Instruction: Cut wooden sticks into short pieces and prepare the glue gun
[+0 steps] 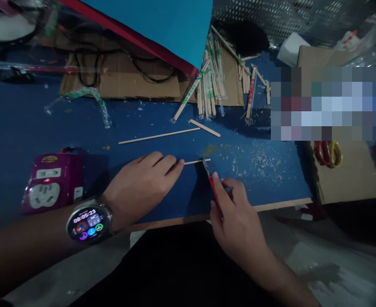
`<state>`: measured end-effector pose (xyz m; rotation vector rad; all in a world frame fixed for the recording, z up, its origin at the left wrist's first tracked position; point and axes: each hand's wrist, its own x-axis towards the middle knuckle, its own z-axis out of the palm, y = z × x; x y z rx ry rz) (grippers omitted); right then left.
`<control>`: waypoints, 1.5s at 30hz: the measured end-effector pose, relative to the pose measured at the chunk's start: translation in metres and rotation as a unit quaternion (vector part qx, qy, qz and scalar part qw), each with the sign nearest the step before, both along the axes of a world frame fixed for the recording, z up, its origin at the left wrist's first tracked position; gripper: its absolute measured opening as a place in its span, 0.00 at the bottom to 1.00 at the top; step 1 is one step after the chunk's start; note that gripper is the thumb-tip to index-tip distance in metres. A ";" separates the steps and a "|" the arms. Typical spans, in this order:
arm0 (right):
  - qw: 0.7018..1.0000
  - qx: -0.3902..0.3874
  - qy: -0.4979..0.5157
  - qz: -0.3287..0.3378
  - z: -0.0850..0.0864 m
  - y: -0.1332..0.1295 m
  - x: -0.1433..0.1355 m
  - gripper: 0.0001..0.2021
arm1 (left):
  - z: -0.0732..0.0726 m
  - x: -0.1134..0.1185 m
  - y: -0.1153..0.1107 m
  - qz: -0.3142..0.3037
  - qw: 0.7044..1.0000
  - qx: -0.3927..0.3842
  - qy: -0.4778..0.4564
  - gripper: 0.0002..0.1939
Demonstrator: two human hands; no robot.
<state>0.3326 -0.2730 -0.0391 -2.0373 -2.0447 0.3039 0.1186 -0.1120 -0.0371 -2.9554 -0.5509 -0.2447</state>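
1. The left hand (146, 181) lies low over the blue table (137, 115), palm down. Its fingers are bent and close together, gripping a thin stick (192, 162); how the thumb presses, I cannot tell.
2. This thin stick comes out from the left fingertips and points to the right, in front of the person, near the table's front edge.
3. The right hand (239, 217) pinches a red-handled knife (215, 194) between the thumb and the forefinger; the other fingers are curled. The blade is at the stick, near its right end.
4. Behind the hands lies a longer stick (159, 136), and just beside its right end is a flat wooden stick (205, 128).
5. To the right, pale shavings (266, 161) are scattered on the table.
6. Farther back, wrapped chopsticks (209, 91) lie in a bunch, partly on cardboard, near a blue sheet (165, 25).
7. At the left stands a purple power socket (47, 183). On the left wrist is a lit watch (89, 222).
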 end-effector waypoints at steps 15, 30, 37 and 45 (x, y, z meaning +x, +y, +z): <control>0.998 -0.062 -0.007 0.011 0.008 0.008 -0.030 0.38 | 0.003 -0.005 -0.001 0.003 0.999 -0.048 -0.001 0.27; 0.996 -0.088 -0.007 -0.003 0.011 0.011 -0.040 0.41 | 0.002 -0.006 -0.001 0.012 0.997 -0.065 0.038 0.26; 0.993 -0.118 -0.011 -0.009 0.014 0.023 -0.037 0.40 | 0.004 -0.001 -0.002 0.016 0.999 -0.040 0.031 0.26; 0.994 -0.108 -0.017 0.012 0.016 0.028 -0.035 0.40 | 0.009 0.006 -0.003 0.035 0.999 -0.014 0.039 0.24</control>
